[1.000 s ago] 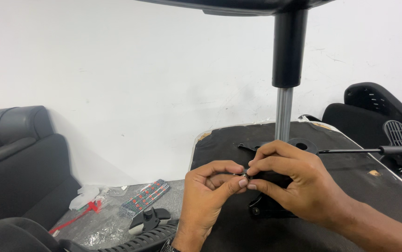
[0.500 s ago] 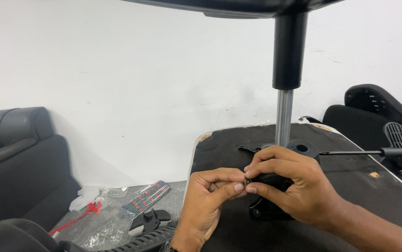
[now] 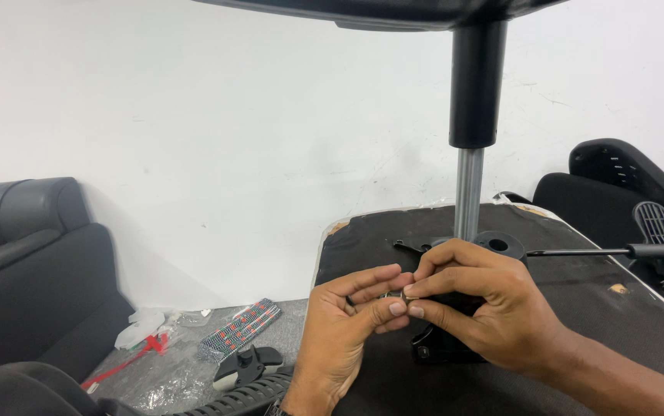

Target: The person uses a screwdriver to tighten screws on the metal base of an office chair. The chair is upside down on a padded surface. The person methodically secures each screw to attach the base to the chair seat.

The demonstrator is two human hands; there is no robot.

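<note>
Both hands, my left hand (image 3: 347,323) and right hand (image 3: 478,308), pinch a small metal ring (image 3: 395,295); left fingers have opened slightly, ring now peeking out above the upturned chair seat (image 3: 578,308).

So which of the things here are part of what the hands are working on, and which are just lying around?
In hand:
left hand and right hand, pinching a small metal part
upturned chair seat
black mechanism
gas-lift column
lever

Lying about:
black sofa
plastic wrapping
patterned packet
black castor
other chair parts
</note>
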